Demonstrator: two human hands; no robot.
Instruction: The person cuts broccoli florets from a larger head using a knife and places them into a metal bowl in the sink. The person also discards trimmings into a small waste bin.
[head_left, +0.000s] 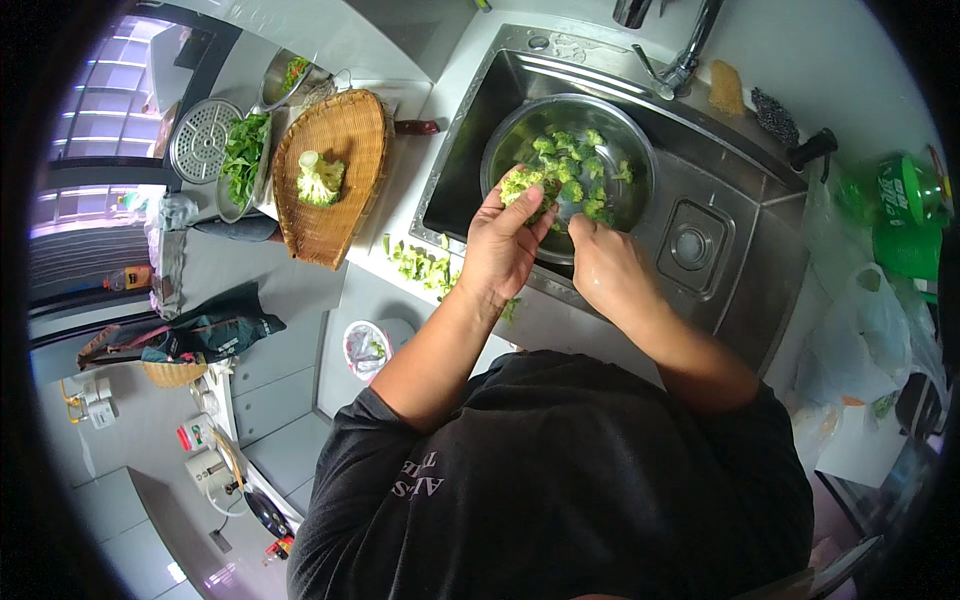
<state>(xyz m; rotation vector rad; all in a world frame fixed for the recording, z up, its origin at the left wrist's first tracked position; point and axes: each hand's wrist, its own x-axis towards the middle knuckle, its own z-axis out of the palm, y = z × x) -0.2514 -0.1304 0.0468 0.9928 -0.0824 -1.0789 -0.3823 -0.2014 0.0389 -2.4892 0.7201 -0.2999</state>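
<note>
My left hand (506, 240) holds a piece of broccoli (521, 187) above a round steel basin (493, 154). Its thumb presses on the near side of the piece. Close by on the right, my right hand (611, 262) hangs over the basin's near rim with its fingers curled in. Whether anything small is inside that fist is hidden. Several cut broccoli florets (571, 187) lie in the basin. The basin stands in the left part of a stainless steel sink (757, 225).
Left of the sink, a woven bamboo basket (364, 161) holds a broccoli head (320, 180); a knife's dark red handle (417, 127) sticks out beside it. Green trimmings (420, 266) line the counter edge. Below stands a lined bin (367, 351). A faucet (679, 71) rises behind the sink.
</note>
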